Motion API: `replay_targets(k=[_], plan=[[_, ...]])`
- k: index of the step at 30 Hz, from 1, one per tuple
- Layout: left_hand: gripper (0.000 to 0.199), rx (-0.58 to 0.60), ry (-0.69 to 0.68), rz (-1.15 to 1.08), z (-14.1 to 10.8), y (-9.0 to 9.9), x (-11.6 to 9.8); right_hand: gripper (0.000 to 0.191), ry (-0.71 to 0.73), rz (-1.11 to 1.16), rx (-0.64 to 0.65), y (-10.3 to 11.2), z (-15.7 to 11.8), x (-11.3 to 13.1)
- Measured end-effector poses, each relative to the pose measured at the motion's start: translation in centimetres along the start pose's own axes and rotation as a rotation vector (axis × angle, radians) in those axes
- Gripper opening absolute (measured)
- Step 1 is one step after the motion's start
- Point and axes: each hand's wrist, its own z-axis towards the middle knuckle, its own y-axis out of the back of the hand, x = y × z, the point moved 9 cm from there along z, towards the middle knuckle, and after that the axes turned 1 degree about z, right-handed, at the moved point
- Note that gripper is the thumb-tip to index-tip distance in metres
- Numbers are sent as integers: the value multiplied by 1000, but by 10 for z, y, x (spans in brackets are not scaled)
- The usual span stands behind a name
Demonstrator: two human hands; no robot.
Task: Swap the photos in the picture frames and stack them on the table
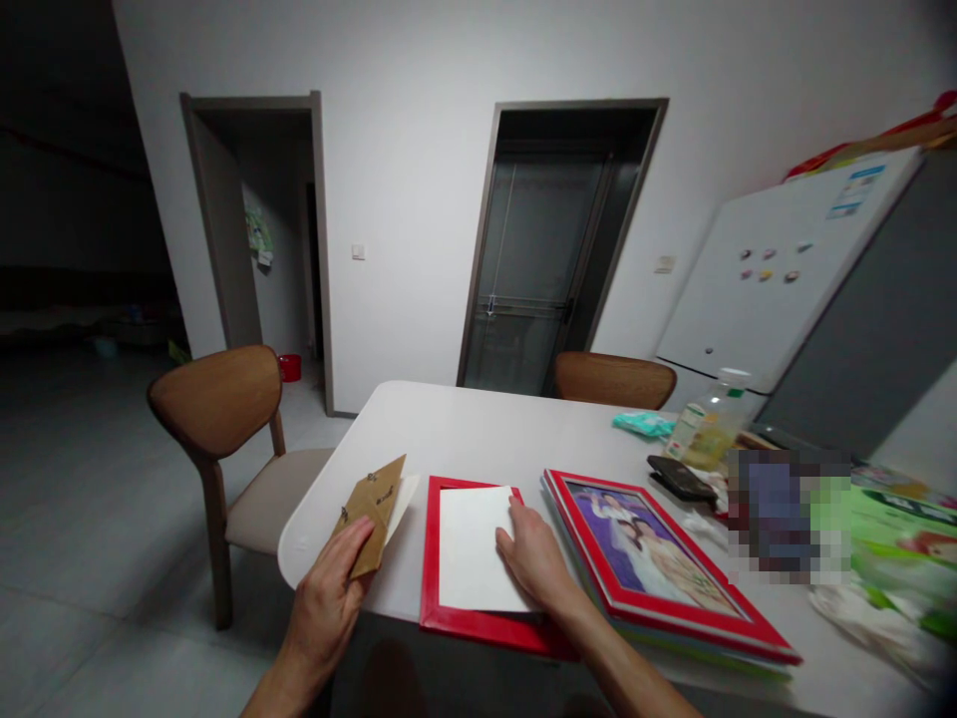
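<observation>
My left hand (333,588) grips a brown backing board (376,509) with small metal fittings on it, held tilted above the table's left part. A white sheet (405,504) shows behind the board. Flat before me lies a red picture frame (432,558), its near edge at the table's front. White paper (478,548) fills the inside of that frame. My right hand (534,553) rests on the paper's right side, fingers stretched forward. To its right, a red-framed photo (643,538) of people in light clothes lies on a stack of frames.
The white table (449,419) has rounded corners. At its right stand a plastic jar (710,424), a black wallet-like item (680,479), a teal packet (643,425) and green packaging (882,538). Wooden chairs (231,409) are at the left and far side. A fridge (778,269) stands behind.
</observation>
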Motion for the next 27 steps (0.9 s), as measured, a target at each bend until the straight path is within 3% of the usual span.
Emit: replay_targets(k=[5,8,11,14,16,21,27], plan=[[47,-10,46,-15,0,-1,3,38,56,-35,40,-8,-1,4],[46,-16,60,-25,0,-2,0,34,38,218,57,-10,-2,27],[46,-25,50,-27,-2,-2,-7,33,-18,589,194,-29,-2,62],[46,-19,39,-24,-5,-3,-13,31,-34,681,229,-42,0,86],[45,-6,39,-25,-5,-4,-14,30,-43,691,230,-47,2,90],[40,5,64,-19,-5,-7,-8,30,-102,695,254,-47,8,67],[26,4,49,-8,-6,-16,-11,26,-230,575,270,-25,13,-1]])
